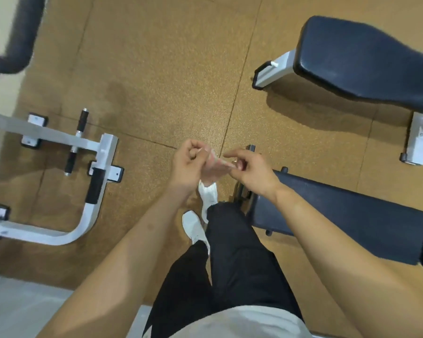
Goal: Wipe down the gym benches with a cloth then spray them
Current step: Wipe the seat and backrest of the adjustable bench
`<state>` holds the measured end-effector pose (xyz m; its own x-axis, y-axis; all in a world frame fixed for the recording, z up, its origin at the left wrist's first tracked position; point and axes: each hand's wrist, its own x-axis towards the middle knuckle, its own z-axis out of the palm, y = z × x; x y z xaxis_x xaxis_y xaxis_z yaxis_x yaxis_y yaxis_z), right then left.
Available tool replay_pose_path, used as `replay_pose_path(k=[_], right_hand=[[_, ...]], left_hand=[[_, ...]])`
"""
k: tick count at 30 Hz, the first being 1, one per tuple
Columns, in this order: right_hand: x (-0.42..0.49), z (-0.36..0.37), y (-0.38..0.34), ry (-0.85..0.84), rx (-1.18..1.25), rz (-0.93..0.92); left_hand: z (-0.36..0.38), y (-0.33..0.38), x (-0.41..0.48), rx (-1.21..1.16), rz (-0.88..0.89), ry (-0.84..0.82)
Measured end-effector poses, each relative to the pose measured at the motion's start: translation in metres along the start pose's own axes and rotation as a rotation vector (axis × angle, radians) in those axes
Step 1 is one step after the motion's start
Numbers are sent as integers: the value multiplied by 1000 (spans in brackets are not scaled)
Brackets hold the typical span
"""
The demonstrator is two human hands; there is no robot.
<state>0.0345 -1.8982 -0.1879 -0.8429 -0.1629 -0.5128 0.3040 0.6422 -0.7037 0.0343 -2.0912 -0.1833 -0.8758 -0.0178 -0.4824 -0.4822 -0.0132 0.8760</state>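
I look straight down at my legs and the floor. My left hand (188,164) and my right hand (250,173) meet in front of me, each pinching an edge of a small, thin, pale translucent sheet (216,164) stretched between them. It is blurred, so I cannot tell whether it is a cloth. A dark padded bench (340,211) lies just right of my right forearm. A second dark padded bench (366,57) stands farther off at the upper right. No spray bottle is in view.
A white steel machine frame (93,191) with black grips stands on the brown rubber floor (156,69) to my left. A black padded arm (22,32) hangs at the top left. My white shoes (195,228) are below my hands.
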Motion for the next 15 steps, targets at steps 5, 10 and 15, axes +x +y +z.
replay_pose_path(k=[5, 10, 15], right_hand=[[10, -42, -7, 95, 208, 89], [31, -110, 3, 85, 500, 240], [58, -181, 27, 173, 608, 321]], left_hand=[[21, 59, 28, 210, 44, -161], [59, 93, 74, 384, -56, -335], [116, 129, 136, 610, -49, -520]])
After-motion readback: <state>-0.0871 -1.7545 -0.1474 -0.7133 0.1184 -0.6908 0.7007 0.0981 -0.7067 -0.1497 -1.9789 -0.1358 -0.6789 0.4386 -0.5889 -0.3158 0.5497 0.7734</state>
